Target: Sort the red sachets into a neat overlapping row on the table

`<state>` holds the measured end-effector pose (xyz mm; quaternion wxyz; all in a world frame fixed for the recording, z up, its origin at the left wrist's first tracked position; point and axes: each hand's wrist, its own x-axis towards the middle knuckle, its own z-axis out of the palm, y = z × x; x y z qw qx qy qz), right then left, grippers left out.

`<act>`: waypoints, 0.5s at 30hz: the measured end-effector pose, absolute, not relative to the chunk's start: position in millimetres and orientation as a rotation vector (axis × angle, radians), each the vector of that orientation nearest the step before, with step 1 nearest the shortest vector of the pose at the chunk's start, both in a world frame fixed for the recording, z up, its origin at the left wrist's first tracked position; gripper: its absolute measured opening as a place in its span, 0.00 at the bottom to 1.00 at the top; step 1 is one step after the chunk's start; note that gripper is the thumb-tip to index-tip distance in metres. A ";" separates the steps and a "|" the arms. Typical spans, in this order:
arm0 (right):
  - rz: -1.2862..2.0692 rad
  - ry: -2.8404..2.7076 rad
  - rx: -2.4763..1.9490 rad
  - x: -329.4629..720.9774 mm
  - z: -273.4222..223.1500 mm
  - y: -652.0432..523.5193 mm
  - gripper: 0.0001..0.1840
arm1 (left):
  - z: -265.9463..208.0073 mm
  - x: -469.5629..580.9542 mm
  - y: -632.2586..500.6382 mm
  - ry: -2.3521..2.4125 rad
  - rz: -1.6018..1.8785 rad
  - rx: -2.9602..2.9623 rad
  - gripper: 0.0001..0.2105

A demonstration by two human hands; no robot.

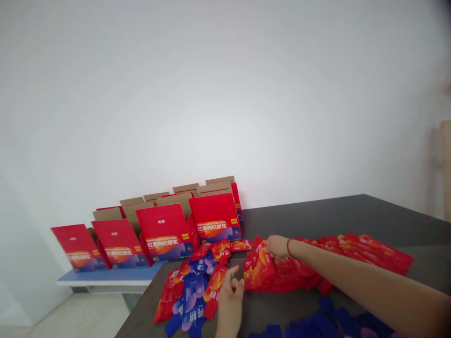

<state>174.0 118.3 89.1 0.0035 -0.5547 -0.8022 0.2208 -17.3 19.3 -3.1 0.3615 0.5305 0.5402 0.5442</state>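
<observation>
Red pouches [259, 271] lie in an overlapping row on the dark table [299, 218]; the right hand [277, 246] bends over their far edge, its grip hidden; the left hand [231, 295], half-curled, looks empty; pinching one edge should keep neighbours from sliding.

1. Under the right hand [279, 246], I see a table [334, 213].
2. Left of the left hand [231, 300], I spot a bench [141, 274] and floor [95, 311].
3. Beyond both, my view meets wall [225, 103].
4. Far right, a tan object [447, 164].
</observation>
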 end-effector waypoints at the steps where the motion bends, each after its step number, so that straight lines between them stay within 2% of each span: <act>1: 0.714 -2.520 -1.800 174.4 89.6 119.2 0.13 | -0.4 -17.2 18.0 1.412 1.388 1.385 0.20; 4: 0.735 -2.538 -1.958 173.3 90.7 119.3 0.14 | 3.7 -16.2 14.5 1.455 1.348 1.428 0.16; 8: 0.600 -2.618 -2.034 170.9 92.4 119.3 0.14 | 0.6 -15.9 12.7 1.487 1.299 1.519 0.13; 15: 0.294 -2.622 -2.032 170.3 89.9 107.4 0.11 | 19.2 -31.9 6.8 1.876 1.145 2.012 0.15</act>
